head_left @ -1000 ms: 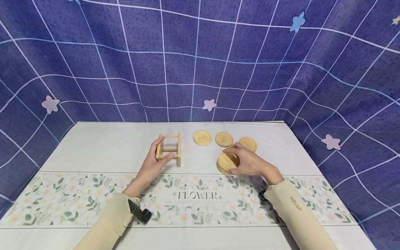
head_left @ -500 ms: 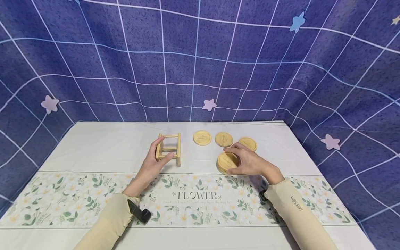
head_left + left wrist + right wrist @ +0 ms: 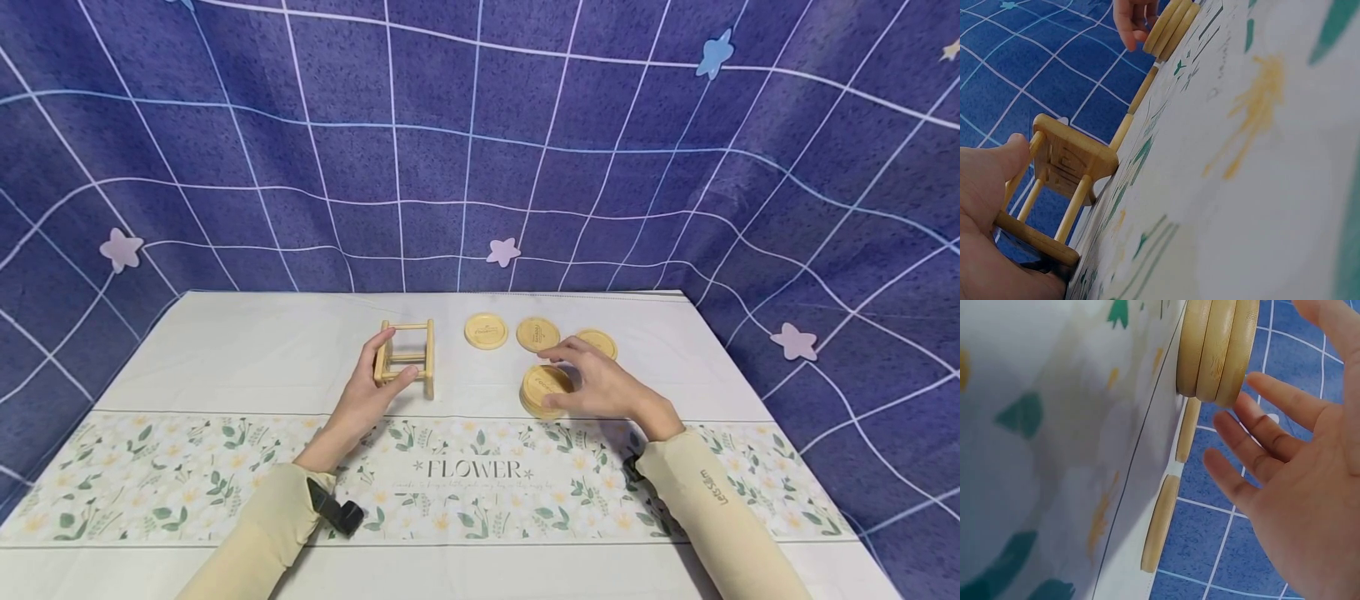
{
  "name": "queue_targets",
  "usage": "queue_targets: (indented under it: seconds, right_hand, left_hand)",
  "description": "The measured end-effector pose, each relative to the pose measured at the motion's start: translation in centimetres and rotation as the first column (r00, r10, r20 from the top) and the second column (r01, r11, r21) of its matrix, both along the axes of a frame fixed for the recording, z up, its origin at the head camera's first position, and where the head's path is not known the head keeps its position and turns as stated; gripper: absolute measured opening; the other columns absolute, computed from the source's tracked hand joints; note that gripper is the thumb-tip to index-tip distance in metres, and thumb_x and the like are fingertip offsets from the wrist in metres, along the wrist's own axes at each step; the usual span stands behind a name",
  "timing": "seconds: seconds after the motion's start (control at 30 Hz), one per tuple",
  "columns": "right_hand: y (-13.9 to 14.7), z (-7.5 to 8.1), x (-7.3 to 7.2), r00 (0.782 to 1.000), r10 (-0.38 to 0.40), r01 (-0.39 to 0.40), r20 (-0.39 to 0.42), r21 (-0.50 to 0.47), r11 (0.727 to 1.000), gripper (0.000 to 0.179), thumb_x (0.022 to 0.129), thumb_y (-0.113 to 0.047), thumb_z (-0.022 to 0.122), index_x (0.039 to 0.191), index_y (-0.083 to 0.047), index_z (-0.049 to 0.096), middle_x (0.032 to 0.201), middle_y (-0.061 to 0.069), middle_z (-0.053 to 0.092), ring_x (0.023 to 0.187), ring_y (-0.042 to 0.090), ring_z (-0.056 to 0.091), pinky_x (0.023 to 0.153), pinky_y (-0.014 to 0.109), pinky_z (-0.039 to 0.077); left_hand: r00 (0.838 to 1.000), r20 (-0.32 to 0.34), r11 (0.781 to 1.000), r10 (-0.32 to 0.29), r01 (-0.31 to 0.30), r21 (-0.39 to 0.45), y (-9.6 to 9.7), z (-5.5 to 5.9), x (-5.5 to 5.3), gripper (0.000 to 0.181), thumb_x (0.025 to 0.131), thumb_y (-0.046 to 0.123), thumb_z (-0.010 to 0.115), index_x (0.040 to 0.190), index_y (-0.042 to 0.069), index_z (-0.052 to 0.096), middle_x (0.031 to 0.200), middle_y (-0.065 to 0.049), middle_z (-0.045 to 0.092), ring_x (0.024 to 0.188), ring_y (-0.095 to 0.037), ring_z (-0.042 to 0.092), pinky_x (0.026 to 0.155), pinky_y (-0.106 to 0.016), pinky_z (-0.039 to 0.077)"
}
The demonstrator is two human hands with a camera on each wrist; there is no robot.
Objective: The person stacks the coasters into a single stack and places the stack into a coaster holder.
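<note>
A small wooden coaster rack [image 3: 430, 357] with thin rods stands left of the table's middle. My left hand [image 3: 358, 406] grips its left side, thumb toward the near rod; the left wrist view shows carved lettering on the rack's far side panel [image 3: 1075, 153]. To the right lies a stack of three round wooden coasters [image 3: 540, 390]. Over its right edge hovers my right hand [image 3: 606, 388], fingers spread and loosely bent. In the right wrist view, those fingers [image 3: 1266, 428] hang beside the coaster stack [image 3: 1219, 353] without closing round it.
Behind the stack lie three single coasters in a row: a left one [image 3: 486, 331], a middle one [image 3: 537, 334] and a right one [image 3: 602, 342], partly covered by my right hand. A floral runner [image 3: 472, 508] crosses the white table [image 3: 247, 350]. A blue grid curtain [image 3: 450, 167] hangs behind.
My right hand has loosened from the stack's edge, its fingers lifting and spreading slightly to the right. The left hand, the rack and the coasters stay where they were.
</note>
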State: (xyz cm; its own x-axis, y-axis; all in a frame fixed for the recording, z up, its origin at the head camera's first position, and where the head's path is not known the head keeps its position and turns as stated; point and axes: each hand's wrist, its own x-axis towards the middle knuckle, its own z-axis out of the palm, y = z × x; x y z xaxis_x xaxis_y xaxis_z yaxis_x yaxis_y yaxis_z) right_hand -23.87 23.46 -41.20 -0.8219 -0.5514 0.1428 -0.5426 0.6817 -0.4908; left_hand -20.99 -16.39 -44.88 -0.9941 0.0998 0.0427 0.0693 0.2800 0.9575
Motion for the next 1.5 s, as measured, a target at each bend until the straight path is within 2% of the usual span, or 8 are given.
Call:
queue_targets:
  seconds: [0.3, 0.6, 0.77, 0.97, 1.27, 1.5]
  right_hand:
    - [0.3, 0.2, -0.4, 1.000, -0.013, 0.012, -0.017, -0.075, 0.997, 0.064, 0.097, -0.032, 0.088, 0.150, -0.005, 0.067, 0.138, 0.020, 0.066, 0.131, 0.039, 0.062, 0.112, 0.062, 0.050]
    - [0.9, 0.0, -0.9, 0.997, -0.040, 0.032, -0.065, -0.121, 0.992, 0.056, 0.102, -0.029, 0.083, 0.148, -0.002, 0.067, 0.138, 0.015, 0.067, 0.130, 0.039, 0.063, 0.110, 0.063, 0.051]
    - [1.1, 0.1, -1.1, 0.995, -0.068, 0.058, -0.072, -0.139, 0.989, 0.054, 0.102, -0.026, 0.082, 0.148, -0.001, 0.068, 0.139, 0.015, 0.067, 0.131, 0.039, 0.064, 0.113, 0.061, 0.051]
    - [1.4, 0.2, -1.2, 0.991, -0.109, 0.096, -0.072, -0.167, 0.981, 0.049, 0.104, -0.023, 0.080, 0.146, 0.001, 0.068, 0.140, 0.017, 0.067, 0.135, 0.038, 0.062, 0.117, 0.060, 0.048]
    - [2.0, -0.1, -1.8, 0.980, -0.171, 0.150, -0.100, -0.191, 0.970, 0.047, 0.104, -0.019, 0.080, 0.144, 0.003, 0.069, 0.138, 0.020, 0.068, 0.134, 0.041, 0.063, 0.119, 0.061, 0.045]
    - [2.4, -0.3, -2.2, 0.976, -0.187, 0.161, -0.112, -0.203, 0.966, 0.048, 0.101, -0.017, 0.084, 0.143, 0.002, 0.070, 0.133, 0.021, 0.070, 0.128, 0.040, 0.065, 0.116, 0.060, 0.048]
  left_hand:
    - [1.000, -0.016, 1.000, -0.003, 0.003, 0.013, 0.0, 0.0, -0.1, 0.086, 0.112, 0.034, 0.070, 0.179, 0.022, 0.017, 0.187, -0.002, 0.007, 0.172, -0.036, 0.008, 0.136, -0.059, 0.017]
    - [1.000, -0.025, 1.000, -0.006, 0.006, 0.020, 0.0, 0.0, -0.3, 0.085, 0.112, 0.032, 0.071, 0.179, 0.021, 0.019, 0.187, 0.000, 0.005, 0.172, -0.034, 0.006, 0.137, -0.057, 0.015]
    - [1.000, -0.016, 1.000, -0.001, 0.001, 0.007, 0.0, 0.0, -0.1, 0.086, 0.112, 0.034, 0.071, 0.179, 0.024, 0.018, 0.187, -0.001, 0.007, 0.172, -0.035, 0.008, 0.136, -0.059, 0.017]
    - [0.999, -0.034, 1.000, -0.016, 0.017, 0.023, 0.0, 0.0, -0.2, 0.085, 0.112, 0.031, 0.070, 0.179, 0.020, 0.018, 0.187, -0.002, 0.003, 0.172, -0.036, 0.006, 0.136, -0.060, 0.018]
    - [0.999, -0.042, 0.999, -0.020, 0.021, 0.029, 0.0, -0.1, -0.3, 0.083, 0.113, 0.029, 0.069, 0.178, 0.019, 0.018, 0.187, -0.004, 0.003, 0.171, -0.038, 0.009, 0.135, -0.059, 0.021]
    - [1.000, -0.028, 1.000, -0.011, 0.012, 0.016, 0.0, 0.0, -0.1, 0.084, 0.113, 0.032, 0.069, 0.179, 0.022, 0.018, 0.187, -0.002, 0.004, 0.171, -0.037, 0.009, 0.135, -0.060, 0.020]
